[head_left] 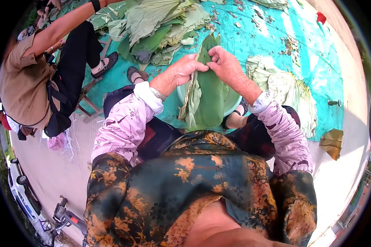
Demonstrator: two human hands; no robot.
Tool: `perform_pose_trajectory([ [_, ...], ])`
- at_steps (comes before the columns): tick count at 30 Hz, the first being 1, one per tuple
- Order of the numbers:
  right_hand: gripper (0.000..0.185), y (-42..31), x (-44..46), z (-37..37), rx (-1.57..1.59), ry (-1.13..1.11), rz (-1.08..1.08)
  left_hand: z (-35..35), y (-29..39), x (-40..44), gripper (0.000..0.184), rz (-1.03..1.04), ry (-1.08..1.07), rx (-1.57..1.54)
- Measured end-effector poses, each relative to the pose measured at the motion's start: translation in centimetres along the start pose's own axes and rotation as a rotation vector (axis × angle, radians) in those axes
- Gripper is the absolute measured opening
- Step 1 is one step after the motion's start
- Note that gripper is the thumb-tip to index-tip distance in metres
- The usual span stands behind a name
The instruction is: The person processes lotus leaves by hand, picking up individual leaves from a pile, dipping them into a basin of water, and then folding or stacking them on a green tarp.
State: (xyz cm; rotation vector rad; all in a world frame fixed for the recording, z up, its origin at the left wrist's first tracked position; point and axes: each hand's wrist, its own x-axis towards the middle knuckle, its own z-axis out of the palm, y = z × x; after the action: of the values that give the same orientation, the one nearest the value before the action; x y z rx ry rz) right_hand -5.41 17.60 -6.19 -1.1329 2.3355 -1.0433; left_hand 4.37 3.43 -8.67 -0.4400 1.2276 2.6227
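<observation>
At upper centre of the frame, pinching a long, broad green leaf [212, 99] between thumb and fingers of left hand [181, 73] and right hand [227, 68]; ideally gripping lightly, pinching close together, avoiding any tearing.

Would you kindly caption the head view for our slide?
Left hand and right hand hold a green leaf above a teal sheet.

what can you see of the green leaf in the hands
The leaf is long, broad and green, with a paler, ragged strip along the picture's left; fold or separate layer, I can't tell. It stretches lengthwise down the picture, over what looks like a pale basin. The left hand and right hand hold it near its far end.
</observation>
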Motion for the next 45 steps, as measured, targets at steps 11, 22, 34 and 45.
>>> perform_pose_trajectory([
  [11,0.017,-0.4,1.4,-2.4,0.287,-0.053,0.000,1.0,1.7,-0.3,0.038,0.072,0.001,-0.053],
  [22,0.029,0.1,0.4,-4.2,0.623,-0.133,0.043,0.0,1.4,0.5,0.027,0.025,0.020,-0.100],
  [34,0.019,5.1,1.7,-8.6,0.457,0.381,0.031,-3.1,7.3,-1.2,0.028,0.632,0.363,0.115],
  [45,0.021,11.2,-0.8,-2.1,-0.087,0.345,-0.163,-3.7,11.2,-2.7,0.022,0.943,0.560,0.158],
])
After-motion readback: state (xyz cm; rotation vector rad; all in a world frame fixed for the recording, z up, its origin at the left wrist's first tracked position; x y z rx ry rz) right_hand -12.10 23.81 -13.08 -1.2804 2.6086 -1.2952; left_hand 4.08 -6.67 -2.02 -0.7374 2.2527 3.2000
